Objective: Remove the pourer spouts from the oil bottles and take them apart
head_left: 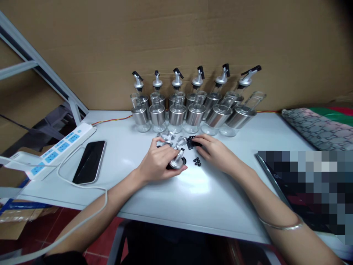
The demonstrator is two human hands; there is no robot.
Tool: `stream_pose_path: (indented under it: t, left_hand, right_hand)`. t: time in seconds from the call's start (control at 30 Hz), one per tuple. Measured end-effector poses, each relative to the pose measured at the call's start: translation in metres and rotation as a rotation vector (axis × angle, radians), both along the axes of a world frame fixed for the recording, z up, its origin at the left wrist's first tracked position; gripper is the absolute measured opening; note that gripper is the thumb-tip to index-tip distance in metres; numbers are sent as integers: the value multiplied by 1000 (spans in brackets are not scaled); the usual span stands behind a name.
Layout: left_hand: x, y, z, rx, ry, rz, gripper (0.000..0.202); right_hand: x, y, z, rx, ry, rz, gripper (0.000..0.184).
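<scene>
My left hand [157, 159] is closed around a silver pourer spout [177, 161], which it holds just above the white table [193, 198]. My right hand [216, 151] rests on the table, and its fingertips pinch at a cluster of small black parts [192, 142]. A few loose black rings [196, 161] lie between the hands. More silver spouts [171, 139] lie in a small heap just beyond my left hand. Behind them stand two rows of glass bottles with steel sleeves [176, 114]; the back row carries fitted spouts [177, 78].
A black phone [89, 162] lies face up at the left, beside a white power strip [59, 147] with a cable looping along the table's front edge. A patterned cloth [317, 127] lies at the right. A cardboard wall stands behind, with a metal shelf frame at the far left.
</scene>
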State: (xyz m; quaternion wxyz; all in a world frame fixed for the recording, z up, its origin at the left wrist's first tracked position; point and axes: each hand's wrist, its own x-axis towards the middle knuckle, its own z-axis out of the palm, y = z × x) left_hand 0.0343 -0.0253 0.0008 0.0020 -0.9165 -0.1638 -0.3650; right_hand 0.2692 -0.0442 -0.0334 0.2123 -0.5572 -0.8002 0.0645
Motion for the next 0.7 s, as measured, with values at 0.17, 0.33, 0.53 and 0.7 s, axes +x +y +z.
stream_pose_path:
  t: [0.17, 0.33, 0.53, 0.7]
  left_hand:
    - [0, 0, -1, -9, 3, 1, 23]
    - [0, 1, -1, -10, 4, -1, 23]
    - [0, 1, -1, -10, 8, -6, 23]
    - [0, 1, -1, -1, -3, -9, 23]
  right_hand:
    - [0, 1, -2, 18, -46, 34, 31]
    - [0, 0, 0, 21, -54, 45, 29]
    - [-4, -3, 3, 22, -83, 53, 32]
    - [-2, -2, 4, -2, -87, 44, 30]
